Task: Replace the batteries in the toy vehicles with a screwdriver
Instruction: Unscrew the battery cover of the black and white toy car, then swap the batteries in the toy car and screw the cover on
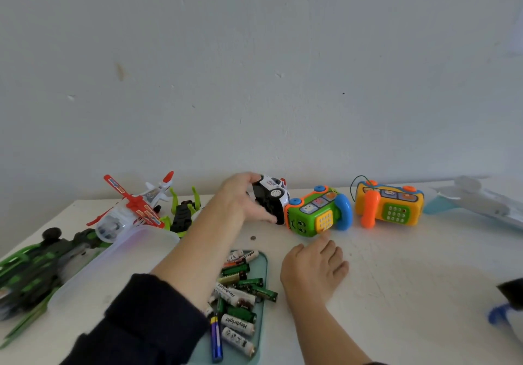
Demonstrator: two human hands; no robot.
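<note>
Batteries [240,302] lie nearest; left-hand fingers [254,211] seemingly grip the police car [273,194].

A single head-worn camera looks forward and slightly down from close above a white table [396,279]. A bare wall [254,53] fills the upper half.

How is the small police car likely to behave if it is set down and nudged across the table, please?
The police car, gripped by the left hand, looks like hollow plastic, so probably light and stiff. It has free-looking wheels, so on the smooth table it would likely roll if set upright. Tilted as it is, it may tip against the green toy phone.
</note>
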